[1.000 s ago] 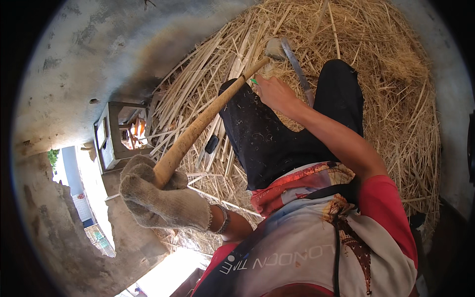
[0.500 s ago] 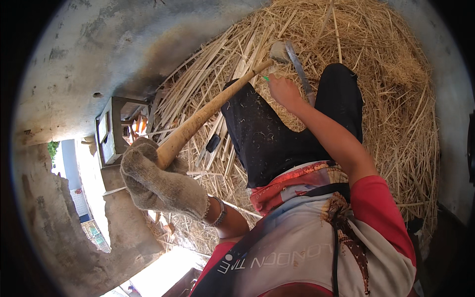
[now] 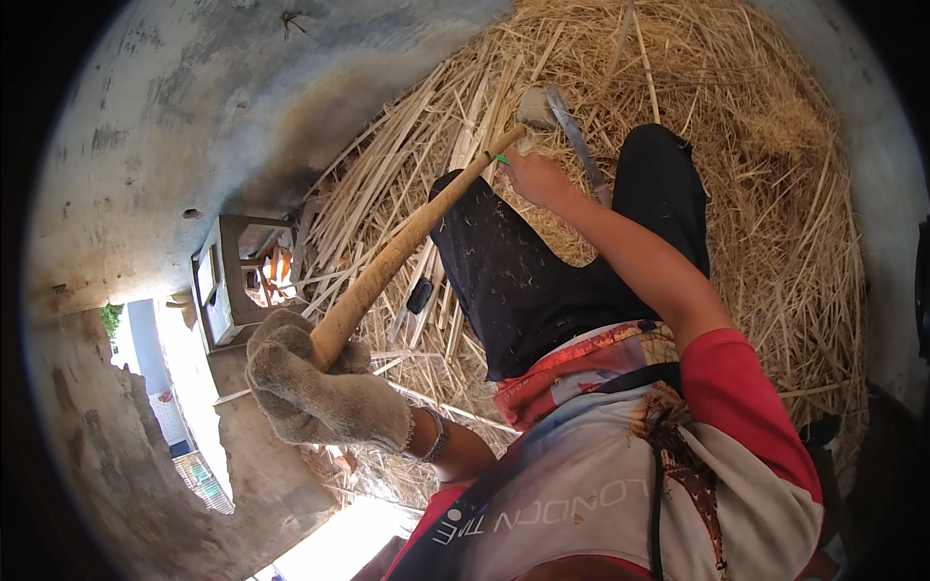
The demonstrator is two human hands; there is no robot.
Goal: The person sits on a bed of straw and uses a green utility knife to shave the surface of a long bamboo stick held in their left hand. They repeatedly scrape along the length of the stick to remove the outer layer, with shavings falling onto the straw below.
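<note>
L hand (image 3: 320, 392), gloved, clamped on lower end of bamboo pole (image 3: 407, 242). R hand (image 3: 538, 179), bare, gripping blade (image 3: 576, 140) at pole's top end. Pole slants across lap, over straw-strip pile (image 3: 756, 194). Wooden box (image 3: 232, 281) beside.

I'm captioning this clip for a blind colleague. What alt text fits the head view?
A person's gloved left hand grips the near end of a long wooden handle, while the bare right hand holds it near the metal head, next to a curved blade. The person, in dark trousers, sits on a heap of straw; a small concrete block stands to the left.
</note>
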